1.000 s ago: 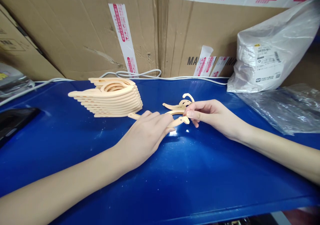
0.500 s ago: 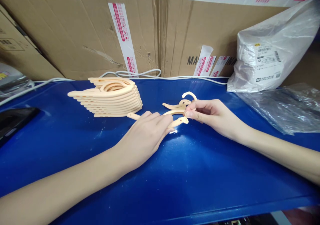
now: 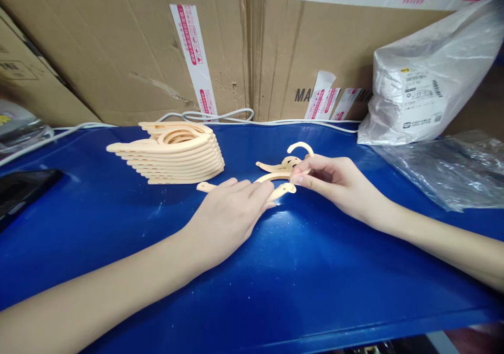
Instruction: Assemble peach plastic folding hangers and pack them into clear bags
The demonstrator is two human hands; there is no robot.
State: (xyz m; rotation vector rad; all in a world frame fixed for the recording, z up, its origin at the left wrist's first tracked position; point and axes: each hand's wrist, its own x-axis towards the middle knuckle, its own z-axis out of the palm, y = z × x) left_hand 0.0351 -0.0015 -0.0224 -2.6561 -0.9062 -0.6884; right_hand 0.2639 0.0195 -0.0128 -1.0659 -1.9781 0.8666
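Your left hand (image 3: 232, 212) curls closed over a cream slat (image 3: 282, 190) at the frame's centre; just right of it, your right hand (image 3: 334, 180) pinches a hooked cream piece (image 3: 301, 145) between thumb and fingers. Beyond, left of centre, a cream stack (image 3: 181, 160) rests on the blue table (image 3: 252, 291).

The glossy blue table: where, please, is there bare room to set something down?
Widest: between left forearm, right forearm and near table edge. Narrower: between right hand and white plastic bag. Crowded: around left hand, near stacked curved cream pieces.
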